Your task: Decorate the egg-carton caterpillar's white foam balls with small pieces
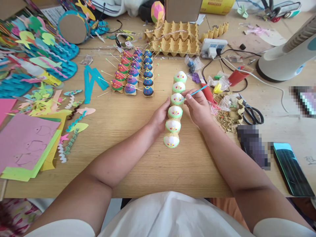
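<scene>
A strip of egg-carton cups (175, 112) stands on the table in front of me, running away from my body. Its domes are covered in white, with pale green rims and small red and yellow dots. My left hand (161, 116) grips the strip's left side near the middle, thumb along the edge. In a pinch, my right hand (199, 108) holds a thin blue stick (201, 89); its tip meets the third dome from the far end. Whether the tip is a brush or a point is too small to tell.
Several decorated egg-carton strips (132, 73) with pins stand beyond my left hand. Bare egg cartons (172, 42) and a power strip (214, 45) lie at the back. Paper cut-outs (46, 102) cover the left; scissors (253, 113), a phone (292, 168) and a grey-white appliance (278, 62) are right.
</scene>
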Motion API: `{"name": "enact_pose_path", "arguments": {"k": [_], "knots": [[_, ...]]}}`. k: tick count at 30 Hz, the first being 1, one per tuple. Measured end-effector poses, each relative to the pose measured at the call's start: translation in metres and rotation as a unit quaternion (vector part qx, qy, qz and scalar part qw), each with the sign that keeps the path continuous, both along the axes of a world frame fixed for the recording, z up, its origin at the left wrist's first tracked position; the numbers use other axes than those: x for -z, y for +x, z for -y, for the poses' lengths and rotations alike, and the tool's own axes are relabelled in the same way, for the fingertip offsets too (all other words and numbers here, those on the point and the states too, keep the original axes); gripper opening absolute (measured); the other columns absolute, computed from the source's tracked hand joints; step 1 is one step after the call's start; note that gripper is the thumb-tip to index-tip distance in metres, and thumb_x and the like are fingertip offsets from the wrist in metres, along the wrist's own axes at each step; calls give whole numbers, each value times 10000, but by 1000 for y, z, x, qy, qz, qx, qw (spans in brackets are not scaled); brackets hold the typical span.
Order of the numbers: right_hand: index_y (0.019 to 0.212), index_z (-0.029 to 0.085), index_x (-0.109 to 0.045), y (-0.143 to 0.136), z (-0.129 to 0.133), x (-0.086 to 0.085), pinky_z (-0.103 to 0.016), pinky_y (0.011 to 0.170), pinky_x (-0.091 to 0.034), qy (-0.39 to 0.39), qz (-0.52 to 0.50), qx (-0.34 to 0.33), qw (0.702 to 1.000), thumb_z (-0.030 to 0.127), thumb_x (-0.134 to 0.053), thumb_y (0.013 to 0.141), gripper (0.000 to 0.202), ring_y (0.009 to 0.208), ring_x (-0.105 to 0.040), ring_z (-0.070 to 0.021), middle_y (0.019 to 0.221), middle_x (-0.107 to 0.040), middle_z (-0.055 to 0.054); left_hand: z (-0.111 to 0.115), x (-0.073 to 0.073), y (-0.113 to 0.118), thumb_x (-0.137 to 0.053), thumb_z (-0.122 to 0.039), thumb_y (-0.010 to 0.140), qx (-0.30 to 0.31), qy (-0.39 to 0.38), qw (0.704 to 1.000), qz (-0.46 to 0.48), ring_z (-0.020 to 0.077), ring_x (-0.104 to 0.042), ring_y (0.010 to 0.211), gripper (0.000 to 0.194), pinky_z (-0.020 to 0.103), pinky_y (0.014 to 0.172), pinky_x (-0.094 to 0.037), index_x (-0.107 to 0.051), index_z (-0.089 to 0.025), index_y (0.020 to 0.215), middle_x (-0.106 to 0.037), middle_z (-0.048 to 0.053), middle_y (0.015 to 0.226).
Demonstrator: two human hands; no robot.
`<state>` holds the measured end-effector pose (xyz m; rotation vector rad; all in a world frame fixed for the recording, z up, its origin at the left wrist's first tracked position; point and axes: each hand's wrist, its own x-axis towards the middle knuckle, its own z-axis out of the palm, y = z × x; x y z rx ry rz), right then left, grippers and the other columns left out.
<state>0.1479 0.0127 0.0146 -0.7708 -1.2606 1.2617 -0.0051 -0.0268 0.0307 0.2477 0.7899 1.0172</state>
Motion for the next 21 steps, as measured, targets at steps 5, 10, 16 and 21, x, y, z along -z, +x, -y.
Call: {"name": "enact_pose_path", "arguments": {"k": [5, 10, 16, 21], "knots": [[925, 309, -663, 1, 0, -1, -314, 850, -571, -4, -3, 3, 1000, 653, -869, 818, 415, 922, -655, -155, 1030, -752, 24, 0, -1, 0, -635, -611, 1006, 7, -3, 1000, -1, 165, -649, 549, 336, 271, 562, -485, -714, -285, 988, -676, -4, 651], [920, 305, -667, 1, 0, -1, -301, 849, -558, -3, -15, -4, 1000, 614, -881, 827, 387, 914, -653, -141, 1026, -753, 30, 1, 0, -1, -609, -627, 1012, 15, -2, 1000, 11, 160, -632, 514, 359, 269, 530, -492, -698, -280, 1001, -662, -2, 625], [930, 309, -664, 0, 0, -1, -310, 845, -567, -13, -3, 4, 1000, 637, -876, 816, 406, 942, -664, -157, 1044, -757, 22, 1, -4, -1, -603, -589, 1035, 15, -3, 1000, 14, 134, -622, 500, 345, 248, 530, -485, -701, -269, 954, -667, -9, 633], [929, 309, -655, 0, 1, -1, -308, 848, -567, -3, -7, -4, 1000, 619, -868, 837, 388, 918, -652, -148, 1046, -748, 27, 3, -7, 0, -572, -558, 1062, 8, -5, 1000, 14, 134, -608, 490, 349, 242, 510, -475, -700, -262, 931, -666, -4, 628]]}}
